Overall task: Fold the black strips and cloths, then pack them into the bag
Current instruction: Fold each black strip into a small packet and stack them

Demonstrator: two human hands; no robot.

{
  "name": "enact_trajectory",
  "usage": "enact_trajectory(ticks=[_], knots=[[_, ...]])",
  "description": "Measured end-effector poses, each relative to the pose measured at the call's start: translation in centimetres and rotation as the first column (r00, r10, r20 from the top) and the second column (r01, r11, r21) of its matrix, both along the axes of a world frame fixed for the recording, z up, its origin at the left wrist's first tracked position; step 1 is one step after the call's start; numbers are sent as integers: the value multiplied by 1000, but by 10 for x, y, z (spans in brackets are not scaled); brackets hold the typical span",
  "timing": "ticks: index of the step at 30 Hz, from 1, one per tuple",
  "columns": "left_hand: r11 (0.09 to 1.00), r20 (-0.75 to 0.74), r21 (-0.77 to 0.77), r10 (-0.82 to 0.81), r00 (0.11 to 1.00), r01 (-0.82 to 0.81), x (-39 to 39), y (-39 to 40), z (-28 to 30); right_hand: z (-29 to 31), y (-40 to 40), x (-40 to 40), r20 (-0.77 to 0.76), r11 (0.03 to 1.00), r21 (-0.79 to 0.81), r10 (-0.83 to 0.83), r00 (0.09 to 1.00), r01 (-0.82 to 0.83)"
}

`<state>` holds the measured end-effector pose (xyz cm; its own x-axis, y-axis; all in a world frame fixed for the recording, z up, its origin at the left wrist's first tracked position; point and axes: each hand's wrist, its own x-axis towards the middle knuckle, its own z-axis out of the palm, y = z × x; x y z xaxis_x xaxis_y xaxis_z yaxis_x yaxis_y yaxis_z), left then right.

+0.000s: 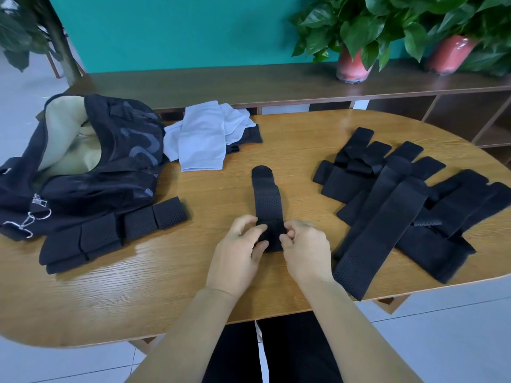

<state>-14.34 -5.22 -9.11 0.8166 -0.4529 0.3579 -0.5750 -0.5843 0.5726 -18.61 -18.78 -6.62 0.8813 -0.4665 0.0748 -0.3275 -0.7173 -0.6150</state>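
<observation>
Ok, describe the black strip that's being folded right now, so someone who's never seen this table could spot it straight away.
On the oval wooden table, look at the middle, just ahead of the person. The strip being folded lies alone there, its near end pinched by the left hand and right hand. Unlike the unfolded pile to the right and the folded strips by the bag, it is in hand.

Bare table (215, 189) beside the centre strip (266, 197); bag (83, 167) left, strip pile (401, 203) right.

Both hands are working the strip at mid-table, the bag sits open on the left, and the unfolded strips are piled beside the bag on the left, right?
Not quite. The head view shows the unfolded strips piled on the right; the rest holds.
</observation>
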Motion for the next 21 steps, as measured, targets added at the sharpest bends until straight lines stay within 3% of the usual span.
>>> enact_trajectory(ticks=[4,10,16,21], knots=[[986,121,162,-64,991,44,1,-1,-1,0,2,-1,7,999,-42,9,1000,-9],[944,51,319,-109,993,87,0,1,6,-2,6,-2,7,982,-162,96,995,-94],[912,71,377,-200,977,159,2,11,13,-11,8,-13,-15,908,-365,217,976,-208],[916,194,366,-249,949,166,-12,26,11,-10,13,-34,31,861,-447,286,958,-243]])
